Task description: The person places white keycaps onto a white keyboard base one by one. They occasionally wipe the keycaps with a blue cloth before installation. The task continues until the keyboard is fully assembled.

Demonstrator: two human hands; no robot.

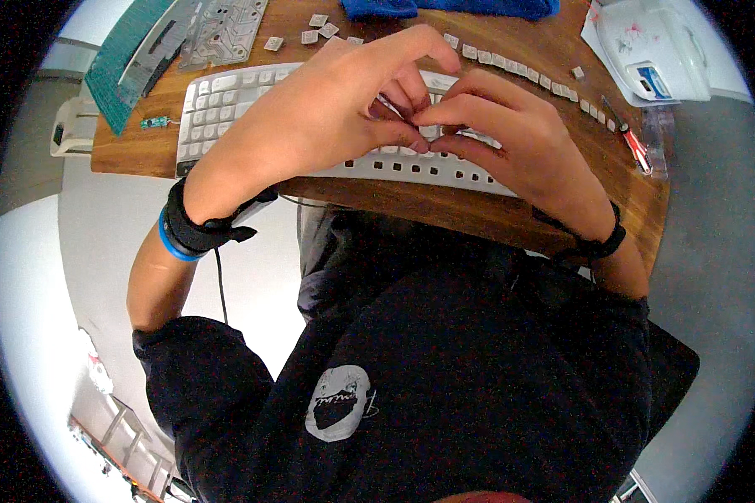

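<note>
A white keyboard lies on the wooden table in front of me. Keycaps fill its left part, while a row of bare square openings shows along its near edge. Over its middle, my left hand is closed, thumb and fingers drawn together and the index finger arched above. From the right, my right hand meets it with thumb and index finger pinched. The fingertips of both hands almost touch. A small pale keycap shows between them; whether it is held or sits on the keyboard, I cannot tell.
Loose keycaps lie behind the keyboard, and a line of keycaps curves off to the right. A red-handled screwdriver lies at the right edge, near a clear plastic box. Far left are a green mat and a circuit sheet.
</note>
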